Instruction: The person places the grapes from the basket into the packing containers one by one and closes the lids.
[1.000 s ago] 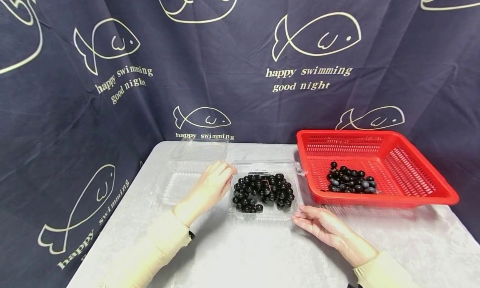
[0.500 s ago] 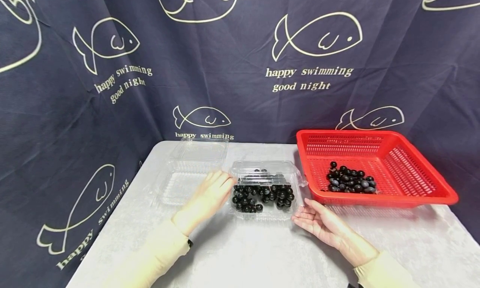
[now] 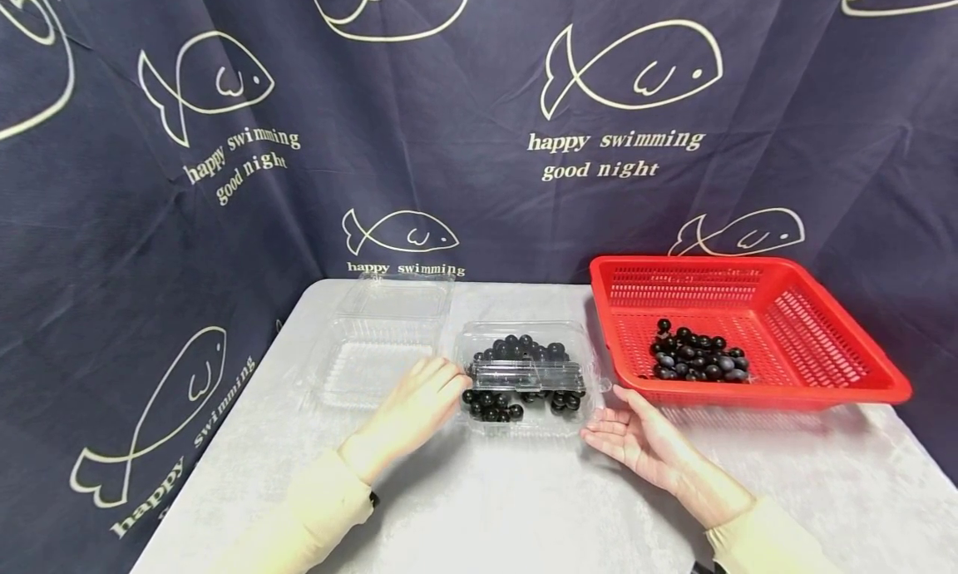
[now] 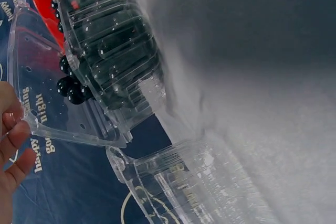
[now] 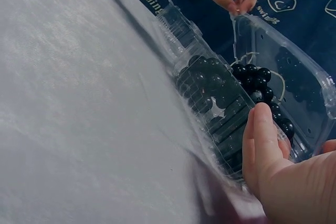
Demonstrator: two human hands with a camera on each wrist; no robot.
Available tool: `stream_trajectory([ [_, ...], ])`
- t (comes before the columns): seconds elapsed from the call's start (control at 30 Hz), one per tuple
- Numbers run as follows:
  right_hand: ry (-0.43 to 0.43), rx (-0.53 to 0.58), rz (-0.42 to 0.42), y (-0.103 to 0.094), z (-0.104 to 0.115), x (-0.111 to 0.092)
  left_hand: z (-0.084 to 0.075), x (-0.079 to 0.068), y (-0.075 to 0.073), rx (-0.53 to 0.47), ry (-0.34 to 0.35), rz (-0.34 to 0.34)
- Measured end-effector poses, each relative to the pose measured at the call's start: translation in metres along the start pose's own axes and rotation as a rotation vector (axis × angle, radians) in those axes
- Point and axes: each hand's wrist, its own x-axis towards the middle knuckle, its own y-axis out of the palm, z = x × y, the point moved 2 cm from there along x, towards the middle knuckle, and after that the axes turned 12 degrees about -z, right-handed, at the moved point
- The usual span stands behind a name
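A clear plastic clamshell box (image 3: pixel 550 424) of black grapes (image 3: pixel 494 403) stands mid-table. Its lid (image 3: pixel 524 337) is partly lowered over the grapes and leaves a gap at the front. At the lid's left corner my left hand (image 3: pixel 412 403) pinches the edge between thumb and fingers, as the left wrist view shows at the lid (image 4: pixel 39 77). My right hand (image 3: pixel 647 449) rests its fairly straight fingers (image 5: pixel 262 135) against the box's right side, thumb raised and apart. In the right wrist view, grapes (image 5: pixel 257 80) show between the lid and the box wall.
A second clear clamshell box (image 3: pixel 367 362) lies open at the left, its lid folded back. On the right stands a red perforated basket (image 3: pixel 846 333) with more black grapes (image 3: pixel 696 358) inside. A dark fish-print curtain (image 3: pixel 494 200) hangs behind the table.
The clamshell's lid has swung from standing back to lying forward over the grapes, with the left hand on its corner. The right thumb has lifted away while the fingers stay at the box's side.
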Motion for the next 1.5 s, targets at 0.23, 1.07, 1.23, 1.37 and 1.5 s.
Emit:
stream_trajectory([
  [0.23,0.004,-0.034,-0.044,0.001,0.002,-0.001,-0.003,-0.006,0.002,-0.001,0.039,0.038],
  [1.07,-0.104,-0.232,-0.14,0.009,0.0,-0.003,-0.011,-0.019,0.01,-0.029,0.081,0.081],
  [1.23,-0.109,-0.231,-0.11,0.007,-0.001,-0.001,-0.011,-0.021,0.011,-0.033,0.072,0.092],
  [1.37,-0.109,-0.216,-0.119,0.005,-0.002,0.0,-0.012,-0.022,0.012,-0.036,0.07,0.094],
  [1.5,-0.111,-0.203,-0.121,0.005,-0.003,0.0,-0.012,-0.021,0.012,-0.036,0.072,0.09],
])
